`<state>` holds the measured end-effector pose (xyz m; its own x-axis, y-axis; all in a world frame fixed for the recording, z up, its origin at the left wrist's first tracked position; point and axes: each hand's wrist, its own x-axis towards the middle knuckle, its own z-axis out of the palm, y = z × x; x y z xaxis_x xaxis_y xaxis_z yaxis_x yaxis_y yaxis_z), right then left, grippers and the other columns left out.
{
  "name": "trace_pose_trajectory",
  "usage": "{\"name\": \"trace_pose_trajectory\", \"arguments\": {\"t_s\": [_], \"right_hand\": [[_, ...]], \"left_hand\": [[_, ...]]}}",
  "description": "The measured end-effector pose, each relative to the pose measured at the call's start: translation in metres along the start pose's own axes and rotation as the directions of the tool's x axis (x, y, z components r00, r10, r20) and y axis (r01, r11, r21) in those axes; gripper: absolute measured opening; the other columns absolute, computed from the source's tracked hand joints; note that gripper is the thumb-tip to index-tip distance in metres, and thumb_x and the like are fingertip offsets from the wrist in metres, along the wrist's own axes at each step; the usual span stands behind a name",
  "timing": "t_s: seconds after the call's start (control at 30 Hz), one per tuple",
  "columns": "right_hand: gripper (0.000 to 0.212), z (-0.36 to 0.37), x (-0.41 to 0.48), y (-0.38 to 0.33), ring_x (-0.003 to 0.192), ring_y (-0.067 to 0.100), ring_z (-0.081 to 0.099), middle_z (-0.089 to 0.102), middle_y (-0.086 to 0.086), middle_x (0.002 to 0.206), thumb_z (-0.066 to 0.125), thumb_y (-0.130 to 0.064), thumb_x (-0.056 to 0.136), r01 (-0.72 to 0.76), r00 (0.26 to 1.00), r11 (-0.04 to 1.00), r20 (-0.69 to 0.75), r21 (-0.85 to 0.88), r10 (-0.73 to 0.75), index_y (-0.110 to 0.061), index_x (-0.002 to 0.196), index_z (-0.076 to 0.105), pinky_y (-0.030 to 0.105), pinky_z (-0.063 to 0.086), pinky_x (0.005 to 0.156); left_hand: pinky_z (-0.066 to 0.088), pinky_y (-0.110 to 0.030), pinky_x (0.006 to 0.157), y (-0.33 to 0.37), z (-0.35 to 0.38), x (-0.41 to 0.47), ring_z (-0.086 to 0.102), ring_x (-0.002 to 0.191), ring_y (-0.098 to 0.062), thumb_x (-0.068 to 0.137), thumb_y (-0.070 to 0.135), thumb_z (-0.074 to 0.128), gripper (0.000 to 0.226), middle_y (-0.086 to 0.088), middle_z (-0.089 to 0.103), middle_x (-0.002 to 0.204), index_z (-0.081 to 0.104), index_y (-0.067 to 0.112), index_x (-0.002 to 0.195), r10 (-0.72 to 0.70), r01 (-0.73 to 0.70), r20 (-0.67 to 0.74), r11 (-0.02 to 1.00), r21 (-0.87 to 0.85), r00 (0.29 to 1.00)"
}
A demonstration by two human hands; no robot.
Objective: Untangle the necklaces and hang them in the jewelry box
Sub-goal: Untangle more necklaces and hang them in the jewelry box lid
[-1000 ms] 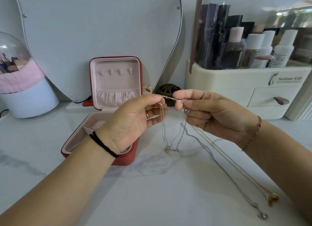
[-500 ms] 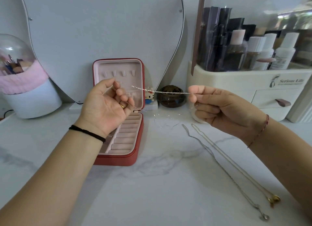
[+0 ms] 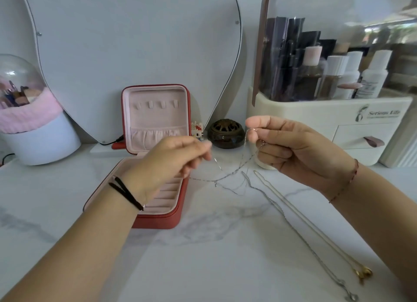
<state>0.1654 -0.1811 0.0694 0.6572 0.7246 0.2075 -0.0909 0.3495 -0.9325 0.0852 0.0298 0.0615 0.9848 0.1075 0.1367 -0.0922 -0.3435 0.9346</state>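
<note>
**Chain goes slack between the hands**

The chain (image 3: 225, 177), taut half a second ago, now sags toward the table (image 3: 203, 268) as the left hand (image 3: 171, 159) swings back inward. The right hand (image 3: 291, 148) pinches one end between thumb and forefinger. The left hand's curled fingers seem to pinch the other end, though they are blurred. The chain looks free, and the hooks (image 3: 155, 104) in the open box (image 3: 158, 221) are bare. Two necklaces (image 3: 293, 229) lie to the right, clear of the path.
</note>
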Motion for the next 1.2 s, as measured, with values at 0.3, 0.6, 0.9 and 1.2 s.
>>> {"name": "trace_pose_trajectory", "arguments": {"t_s": [0.3,0.6,0.9,1.2], "right_hand": [[0.021,0.007,-0.001,0.01,0.036,0.0,0.027,0.058,0.004,0.073,0.047,-0.006,0.086,-0.144,0.983,0.988,0.106,-0.052,0.149,-0.003,0.099,0.063,0.013,0.024,0.039],[0.024,0.011,-0.002,0.014,0.046,0.004,0.032,0.055,-0.009,0.05,0.037,-0.001,0.097,-0.165,0.98,0.937,0.056,-0.308,0.191,-0.002,0.105,0.059,0.013,0.03,0.047],[0.021,0.004,0.001,0.013,0.054,0.007,0.042,0.064,0.008,0.078,0.049,0.004,0.092,-0.108,0.992,0.835,-0.114,-0.539,0.055,-0.001,0.103,0.066,0.015,0.038,0.051],[0.03,0.002,0.001,0.011,0.053,0.009,0.043,0.068,0.012,0.088,0.035,0.0,0.097,-0.27,0.963,0.935,-0.052,-0.229,0.265,0.001,0.11,0.062,0.016,0.034,0.047]], "left_hand": [[0.045,-0.033,0.1,-0.012,0.021,-0.001,0.065,0.102,-0.012,0.083,0.033,0.067,0.018,0.002,0.073,0.099,0.072,0.02,0.095,0.019,-0.025,0.141,0.999,0.044,0.99],[0.055,-0.036,0.079,-0.004,0.03,-0.009,0.057,0.054,-0.014,0.078,0.031,0.066,0.025,-0.006,0.058,0.057,0.067,0.008,0.086,-0.049,0.099,0.295,0.982,-0.158,0.954],[0.02,-0.022,0.047,-0.002,0.023,-0.007,0.021,0.043,-0.005,0.091,0.021,0.055,0.02,0.011,0.024,0.047,0.072,0.01,0.09,-0.002,0.009,0.056,0.992,-0.124,0.998],[0.009,-0.023,0.044,-0.001,0.012,-0.002,0.01,0.044,-0.009,0.092,0.023,0.052,0.023,0.007,0.019,0.048,0.071,0.01,0.094,0.02,-0.049,-0.095,0.948,-0.315,0.995]]}}
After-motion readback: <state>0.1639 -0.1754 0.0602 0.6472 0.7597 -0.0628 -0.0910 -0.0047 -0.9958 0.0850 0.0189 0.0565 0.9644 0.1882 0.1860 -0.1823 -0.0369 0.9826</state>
